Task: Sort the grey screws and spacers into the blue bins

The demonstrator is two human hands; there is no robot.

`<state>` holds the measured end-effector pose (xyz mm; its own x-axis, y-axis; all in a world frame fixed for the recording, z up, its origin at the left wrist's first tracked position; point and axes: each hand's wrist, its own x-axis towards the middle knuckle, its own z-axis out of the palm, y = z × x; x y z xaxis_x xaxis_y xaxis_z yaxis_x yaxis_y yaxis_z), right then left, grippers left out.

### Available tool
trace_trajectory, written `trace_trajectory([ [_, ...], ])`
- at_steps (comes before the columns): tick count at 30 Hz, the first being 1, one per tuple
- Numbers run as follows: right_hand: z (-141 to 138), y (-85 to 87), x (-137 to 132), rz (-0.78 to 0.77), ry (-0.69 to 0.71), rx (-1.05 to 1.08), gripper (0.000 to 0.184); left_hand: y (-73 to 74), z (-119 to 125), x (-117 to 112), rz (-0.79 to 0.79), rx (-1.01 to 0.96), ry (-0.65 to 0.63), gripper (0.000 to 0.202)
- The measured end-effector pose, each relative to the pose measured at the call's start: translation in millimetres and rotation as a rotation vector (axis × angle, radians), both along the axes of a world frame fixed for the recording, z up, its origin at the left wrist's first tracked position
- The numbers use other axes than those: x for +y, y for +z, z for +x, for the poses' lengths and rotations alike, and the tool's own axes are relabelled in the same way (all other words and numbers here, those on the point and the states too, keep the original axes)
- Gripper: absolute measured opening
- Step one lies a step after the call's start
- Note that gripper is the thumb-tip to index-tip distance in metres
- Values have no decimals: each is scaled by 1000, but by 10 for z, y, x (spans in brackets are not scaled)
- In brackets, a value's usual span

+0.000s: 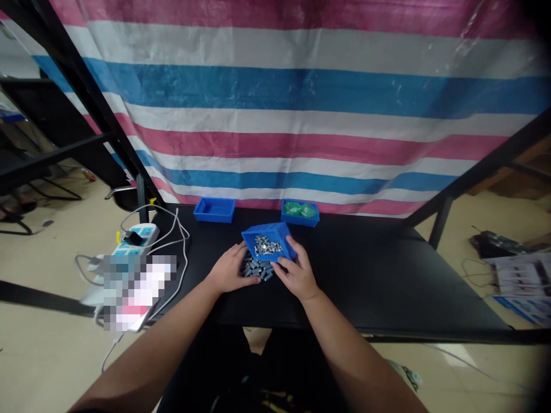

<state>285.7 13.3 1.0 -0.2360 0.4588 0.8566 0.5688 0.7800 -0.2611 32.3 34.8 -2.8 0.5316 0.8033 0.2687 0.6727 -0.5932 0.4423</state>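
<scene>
My right hand (297, 268) is closed on the right side of a small blue bin (282, 229), which is tilted so its inside faces me. A heap of small shiny metal parts (267, 246), like screws, lies in the bin. Just below it on the black table, partly covered by the bin, is a pile of small dark grey cylindrical pieces (257, 269). My left hand (230, 269) curves along the left of this pile, thumb and fingers apart; its fingertips reach close to the bin's left edge, and I cannot tell whether they touch it.
At the back of the black table (361, 275) stand a blue bin (215, 217) at left and another blue bin (300, 220) holding green pieces. White power strips (148, 232) with cables lie at the left edge. A striped sheet (275, 132) hangs behind, between black frame posts.
</scene>
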Motion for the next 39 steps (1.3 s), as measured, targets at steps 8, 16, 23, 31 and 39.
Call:
trace_trajectory([
  [8,9,8,-6,0,-15,-20,20,28,7,-10,-7,22,-2,101],
  [16,10,9,-9,20,-31,-38,20,-8,2,-3,-9,40,8,101],
  [23,-1,9,-20,35,-3,-73,20,-15,-5,11,5,35,5,100],
  [31,-6,3,-10,66,-27,-79,22,-31,9,8,-11,66,25,97],
  [39,12,-3,-13,94,-38,-75,28,-17,-3,3,-18,28,5,98],
])
